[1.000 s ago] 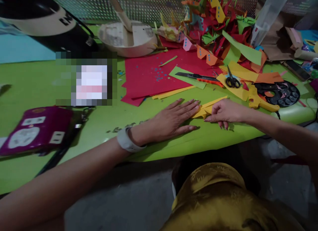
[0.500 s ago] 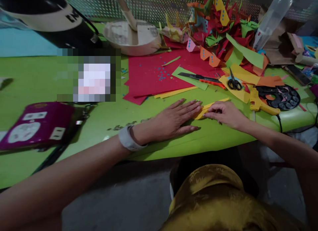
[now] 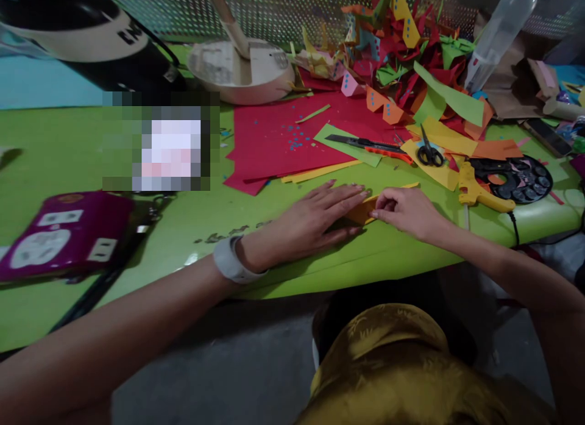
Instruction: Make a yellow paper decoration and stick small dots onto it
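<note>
A small piece of folded yellow paper (image 3: 361, 214) lies on the green tabletop (image 3: 283, 278), partly covered by both hands. My left hand (image 3: 315, 216) is laid flat with its fingers stretched out, the fingertips resting over the paper's left part. At the other side, my right hand (image 3: 406, 213) pinches the paper between thumb and curled fingers. A thin strip of the yellow paper shows beyond the right knuckles. The rest of it is hidden under the hands.
Beyond my hands lie red sheets (image 3: 269, 144), a box cutter (image 3: 365, 146), black scissors (image 3: 428, 150) and a yellow glue gun (image 3: 479, 190). Folded colored paper (image 3: 402, 53) is heaped at the back. A purple pouch (image 3: 68, 236) sits left; the table's front edge runs close to my body.
My right fingers have closed in on the yellow paper, which is pressed into a more compact shape. The left hand remains flat on it. The view has shifted slightly.
</note>
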Available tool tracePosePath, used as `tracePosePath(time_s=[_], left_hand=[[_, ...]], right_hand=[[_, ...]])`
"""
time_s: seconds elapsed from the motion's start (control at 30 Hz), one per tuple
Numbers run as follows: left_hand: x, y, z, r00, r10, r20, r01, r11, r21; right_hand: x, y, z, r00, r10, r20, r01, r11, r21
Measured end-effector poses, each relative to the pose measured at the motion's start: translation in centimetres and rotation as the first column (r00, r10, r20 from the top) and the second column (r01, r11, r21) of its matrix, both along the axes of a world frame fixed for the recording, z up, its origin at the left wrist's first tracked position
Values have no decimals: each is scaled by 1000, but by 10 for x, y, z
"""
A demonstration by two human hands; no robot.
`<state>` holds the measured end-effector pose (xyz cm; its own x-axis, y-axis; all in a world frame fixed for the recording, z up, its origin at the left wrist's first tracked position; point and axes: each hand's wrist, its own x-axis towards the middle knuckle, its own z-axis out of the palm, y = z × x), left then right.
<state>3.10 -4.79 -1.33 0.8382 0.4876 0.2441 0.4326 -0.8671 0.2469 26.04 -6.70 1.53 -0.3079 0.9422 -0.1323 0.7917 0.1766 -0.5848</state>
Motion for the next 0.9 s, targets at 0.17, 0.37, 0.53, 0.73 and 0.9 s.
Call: tracePosePath(time_s=[0.17,0.37,0.53,0.73,0.9], left_hand=[[-2,0,2,986,94,139,-110,987,116],[1,-3,7,990,-66,128,26,957,288],[2,-5,6,998,-47,48,32,959,281],[2,-7,6,999,12,-35,-2,962,274],[1,-7,4,997,25,-77,-6,973,232]], right_hand=[[-1,1,4,1000,-25,1,25,999,-44],[-5,3,11,999,-38,38,42,995,-91],[-6,4,14,997,-53,63,60,993,-104],[-7,5,13,995,-55,87,63,993,-96],[-10,4,10,981,-68,181,73,997,-21]])
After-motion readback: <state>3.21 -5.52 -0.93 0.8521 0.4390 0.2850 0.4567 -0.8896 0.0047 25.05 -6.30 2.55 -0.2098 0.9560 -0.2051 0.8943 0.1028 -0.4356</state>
